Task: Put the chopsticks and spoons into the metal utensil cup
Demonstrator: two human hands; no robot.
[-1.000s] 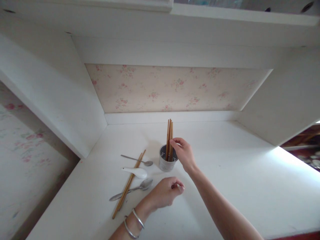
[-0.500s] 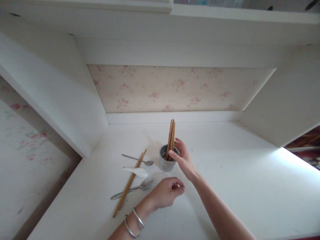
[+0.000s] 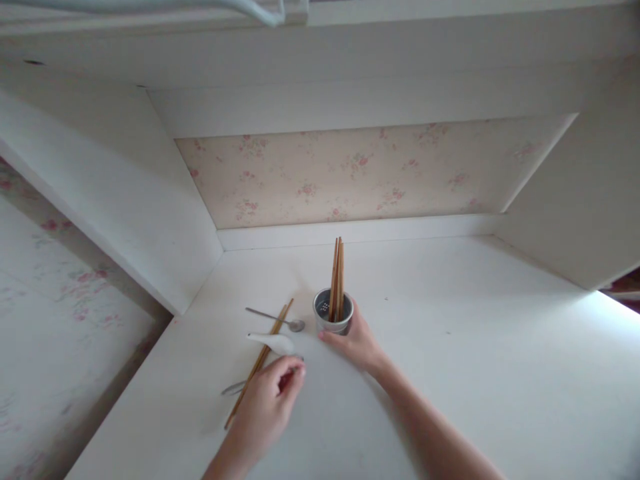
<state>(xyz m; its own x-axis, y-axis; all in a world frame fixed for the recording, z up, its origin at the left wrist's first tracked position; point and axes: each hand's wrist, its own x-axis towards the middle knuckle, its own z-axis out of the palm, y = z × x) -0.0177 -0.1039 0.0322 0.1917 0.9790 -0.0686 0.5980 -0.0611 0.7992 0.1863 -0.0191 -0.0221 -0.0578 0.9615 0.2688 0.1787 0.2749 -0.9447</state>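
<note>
My right hand (image 3: pixel 357 343) is wrapped round the right and front side of a perforated grey metal utensil holder (image 3: pixel 323 325), its thumb across the front. Several wooden chopsticks (image 3: pixel 337 280) stand upright in the holder. My left hand (image 3: pixel 273 393), fingers pinched together, is at the bowl end of the larger metal spoon (image 3: pixel 233 388); the hand hides most of that spoon, though its handle end shows. Just beyond the fingers lies a white ceramic spoon (image 3: pixel 275 343). It rests across two loose wooden chopsticks (image 3: pixel 260 360). A thinner metal spoon (image 3: pixel 295 325) crosses their far end.
All of this is on a white tabletop (image 3: pixel 450 373). White side panels (image 3: pixel 125 187) and an overhead shelf (image 3: pixel 300 60) enclose it. Floral wallpaper (image 3: pixel 360 177) covers the back. A pale, blurred cord or bar (image 3: pixel 255 9) crosses the top edge of view.
My left hand has moved left onto the larger metal spoon. My right hand has slid down from the chopsticks and rim to the holder's side. The view has shifted slightly.
</note>
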